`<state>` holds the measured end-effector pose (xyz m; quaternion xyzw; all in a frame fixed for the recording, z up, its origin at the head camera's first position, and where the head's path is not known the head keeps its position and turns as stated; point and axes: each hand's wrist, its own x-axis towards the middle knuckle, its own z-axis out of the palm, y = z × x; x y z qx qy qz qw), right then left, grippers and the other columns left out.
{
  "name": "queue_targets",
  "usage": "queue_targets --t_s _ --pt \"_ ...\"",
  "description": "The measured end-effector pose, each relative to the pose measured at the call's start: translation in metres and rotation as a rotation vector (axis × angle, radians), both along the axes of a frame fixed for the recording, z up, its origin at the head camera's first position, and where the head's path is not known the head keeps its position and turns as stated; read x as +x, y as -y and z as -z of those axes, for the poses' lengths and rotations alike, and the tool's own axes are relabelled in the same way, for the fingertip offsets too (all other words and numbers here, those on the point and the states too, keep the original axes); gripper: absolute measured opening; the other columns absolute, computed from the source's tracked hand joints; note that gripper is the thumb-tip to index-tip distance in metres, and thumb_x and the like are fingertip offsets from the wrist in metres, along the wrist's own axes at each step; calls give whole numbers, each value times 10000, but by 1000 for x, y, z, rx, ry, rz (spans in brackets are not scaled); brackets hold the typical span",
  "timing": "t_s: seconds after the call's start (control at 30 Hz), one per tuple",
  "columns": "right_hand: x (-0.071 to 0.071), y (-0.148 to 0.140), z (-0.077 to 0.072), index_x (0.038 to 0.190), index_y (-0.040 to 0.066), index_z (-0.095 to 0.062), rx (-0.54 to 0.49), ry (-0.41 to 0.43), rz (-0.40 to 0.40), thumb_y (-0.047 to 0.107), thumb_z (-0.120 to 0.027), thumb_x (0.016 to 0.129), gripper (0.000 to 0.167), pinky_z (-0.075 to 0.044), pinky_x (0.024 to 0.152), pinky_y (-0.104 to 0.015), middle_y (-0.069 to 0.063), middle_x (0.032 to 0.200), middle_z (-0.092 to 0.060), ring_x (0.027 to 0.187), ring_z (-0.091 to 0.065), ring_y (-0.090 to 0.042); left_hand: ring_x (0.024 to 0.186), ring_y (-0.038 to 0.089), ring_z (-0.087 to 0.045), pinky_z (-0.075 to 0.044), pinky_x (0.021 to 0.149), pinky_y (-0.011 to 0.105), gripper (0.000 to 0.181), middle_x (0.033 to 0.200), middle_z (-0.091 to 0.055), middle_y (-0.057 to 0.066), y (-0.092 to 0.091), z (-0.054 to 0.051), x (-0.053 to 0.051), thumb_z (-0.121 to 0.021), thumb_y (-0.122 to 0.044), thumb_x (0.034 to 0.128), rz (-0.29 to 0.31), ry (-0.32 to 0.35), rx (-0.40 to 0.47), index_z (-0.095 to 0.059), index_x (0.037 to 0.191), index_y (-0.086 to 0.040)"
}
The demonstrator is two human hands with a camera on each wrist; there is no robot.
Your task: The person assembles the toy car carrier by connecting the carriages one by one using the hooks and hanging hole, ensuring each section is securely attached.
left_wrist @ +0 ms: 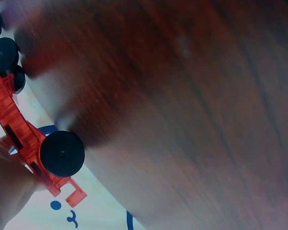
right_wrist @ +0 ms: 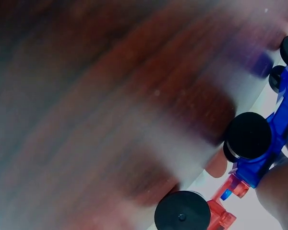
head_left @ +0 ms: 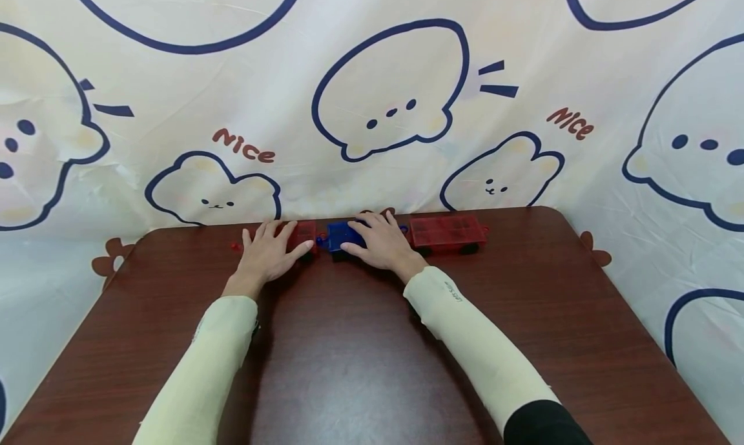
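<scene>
My left hand [head_left: 265, 256] grips a translucent red toy car [head_left: 306, 232] from above, fingers over the top and thumb along the near side. In the left wrist view the car's red chassis [left_wrist: 20, 129] and black wheels show, with a free hook at its outer end. Beside it, my right hand [head_left: 380, 241] holds a blue toy car [head_left: 337, 237], the thumb on its near side. To the right stands a second red toy car [head_left: 446, 232]. Its red hook [right_wrist: 236, 186] meets the blue car's end in the right wrist view. Both palms partly hide the cars.
The cars stand in a row along the far edge of the dark brown table [head_left: 349, 354]. Directly behind rises a pale cloth backdrop [head_left: 372, 180] with blue cartoon outlines, which also hangs at both sides.
</scene>
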<state>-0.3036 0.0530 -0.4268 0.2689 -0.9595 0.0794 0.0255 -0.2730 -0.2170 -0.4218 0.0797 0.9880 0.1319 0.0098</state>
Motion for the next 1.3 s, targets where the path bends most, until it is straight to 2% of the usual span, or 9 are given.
queue_targets --t_s 0.27,0.57,0.7,1.3 --pt "0 -2 -2 1559 235 -435 26 20 -22 717 -380 985 751 -106 1215 -580 -37 1622 -352 1504 -269 -268 1495 483 -94 48 1114 756 927 1619 -220 245 0 1 2 -312 -777 953 19 1 -29 -273 1612 -127" --pt "-1 -3 -2 1598 247 -347 106 26 -48 703 -342 1000 753 -88 1222 -565 -30 1652 -297 1531 -209 -249 1509 459 -91 37 1110 763 949 1636 -224 207 1 2 0 -352 -783 941 44 -10 -36 -280 1608 -113" --pt "-1 -3 -2 1610 262 -313 126 38 -45 709 -305 1002 754 -63 1225 -555 -15 1665 -267 1543 -167 -231 1514 453 -83 33 1109 765 895 1640 -220 209 2 0 1 -405 -720 971 57 -7 -29 -281 1607 -103" --pt "0 -3 -4 1617 256 -287 126 59 -50 684 -307 1016 738 -50 1228 -545 -2 1679 -219 1554 -113 -213 1500 491 -99 11 1108 771 822 1641 -214 222 4 -4 4 -519 -572 1005 115 -5 -68 -250 1610 -86"
